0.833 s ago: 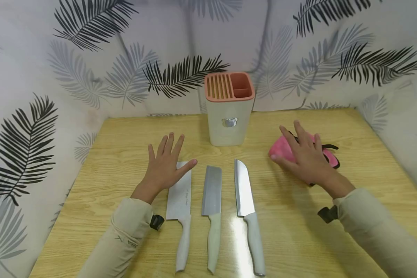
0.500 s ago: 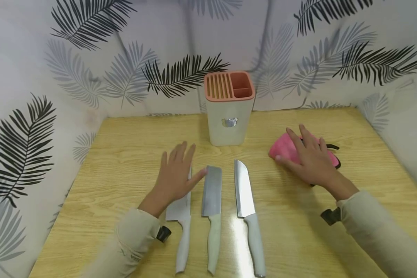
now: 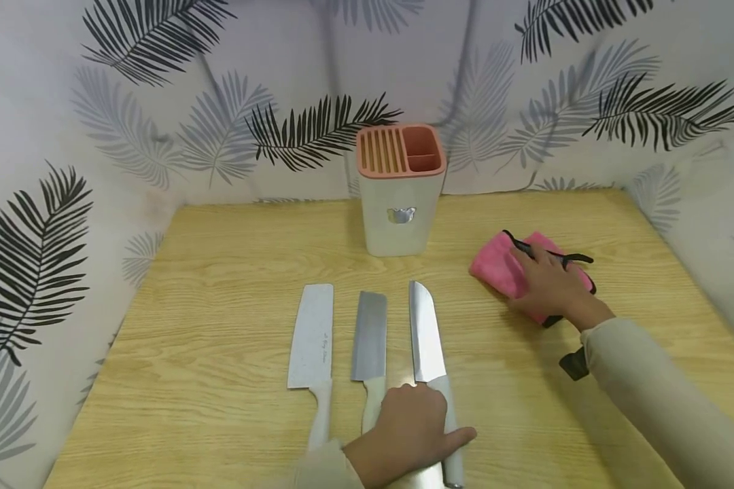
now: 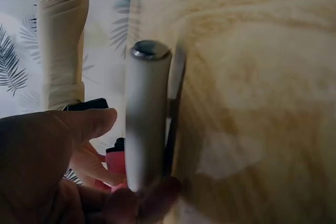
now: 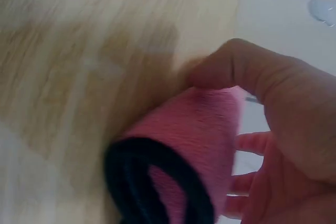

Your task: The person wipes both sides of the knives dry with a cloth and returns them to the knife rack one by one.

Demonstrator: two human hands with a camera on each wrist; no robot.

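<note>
Your left hand (image 3: 408,424), thumb spread, has reached the rightmost knife (image 3: 427,336), now graspable; your right hand (image 3: 549,288) pinches pink cloth (image 3: 494,266).

Room type unclear: wood-grain table (image 3: 208,326), leaf-print sheeting (image 3: 318,61) on three sides

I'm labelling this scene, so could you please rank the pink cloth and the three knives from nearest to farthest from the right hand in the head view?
1. Pink cloth: touching the right hand.
2. Rightmost knife: left of the cloth.
3. Middle knife: between the other two.
4. Leftmost knife: at the row's left end.
</note>
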